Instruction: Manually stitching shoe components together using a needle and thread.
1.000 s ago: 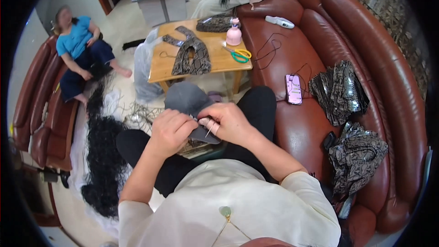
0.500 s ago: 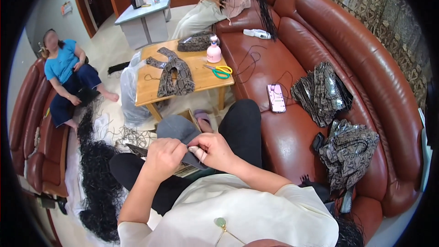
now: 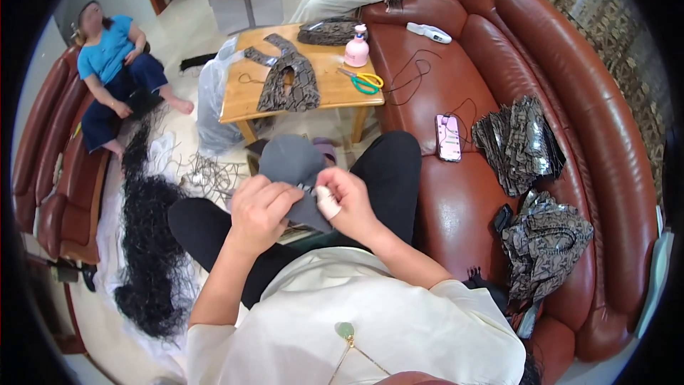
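Over my lap I hold a dark grey cloth piece (image 3: 288, 159) with a rounded far end. My left hand (image 3: 262, 208) is closed on its left edge, fingers bent over it. On its right side my right hand (image 3: 349, 203) is closed in a pinch, with white wrapping around a finger. A small light and dark detail shows on the cloth between the hands. Whatever the right fingertips pinch is too small to make out.
A wooden table (image 3: 235, 100) ahead bears snakeskin-patterned pieces (image 3: 288, 85), scissors (image 3: 367, 83) and a pink pump bottle (image 3: 357, 51). On the red sofa (image 3: 434, 210) lie a phone (image 3: 448, 139) and more patterned bundles (image 3: 545, 242). Black strands (image 3: 153, 264) heap at left. Two people sit farther off.
My right hand has moved slightly away from my left along the cloth, and its fingers have lifted. More of the cloth between the hands shows. The whole view has tipped downward.
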{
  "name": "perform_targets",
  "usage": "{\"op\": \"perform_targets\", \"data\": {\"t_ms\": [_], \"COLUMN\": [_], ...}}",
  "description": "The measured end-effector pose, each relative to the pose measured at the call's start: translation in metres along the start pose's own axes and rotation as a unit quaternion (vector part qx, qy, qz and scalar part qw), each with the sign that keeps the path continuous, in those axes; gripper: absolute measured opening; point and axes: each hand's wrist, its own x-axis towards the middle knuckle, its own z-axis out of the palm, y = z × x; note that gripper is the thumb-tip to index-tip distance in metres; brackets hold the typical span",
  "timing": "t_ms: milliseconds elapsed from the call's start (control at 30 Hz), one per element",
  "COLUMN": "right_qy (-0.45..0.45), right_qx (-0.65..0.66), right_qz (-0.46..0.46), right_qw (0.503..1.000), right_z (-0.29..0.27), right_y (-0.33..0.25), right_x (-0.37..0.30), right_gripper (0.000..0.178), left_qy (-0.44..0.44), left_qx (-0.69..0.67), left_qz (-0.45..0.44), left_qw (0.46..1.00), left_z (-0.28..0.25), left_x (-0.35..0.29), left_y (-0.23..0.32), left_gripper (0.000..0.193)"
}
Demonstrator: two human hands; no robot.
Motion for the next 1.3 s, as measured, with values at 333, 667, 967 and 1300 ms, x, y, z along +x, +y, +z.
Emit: {"op": "perform_targets", "data": {"t_ms": [333, 667, 967, 1300], "right_qy": [-0.13, -0.104, -0.151, 0.076], "right_qx": [0.125, 0.094, -0.123, 0.026], "right_qz": [0.082, 0.072, -0.071, -0.085], "right_qw": [0.98, 0.988, 0.978, 0.993], "right_z": [-0.005, -0.018, -0.023, 0.001], "right_y": [0.001, -0.027, -0.033, -0.013], "right_x": [0.007, 0.019, 0.02, 0.014], "right_gripper": [0.008, 0.005, 0.012, 0.014], "left_qy": [0.153, 0.101, 0.083, 0.067], "left_qx": [-0.036, 0.03, 0.066, -0.118], "left_qz": [0.015, 0.123, 0.144, 0.027], "left_qw": [0.988, 0.987, 0.984, 0.99], "left_z": [0.007, -0.003, -0.005, 0.007], "left_x": [-0.019, -0.012, -0.004, -0.003], "left_y": [-0.018, -0.008, -0.003, 0.004], "left_gripper": [0.02, 0.009, 0.008, 0.025]}}
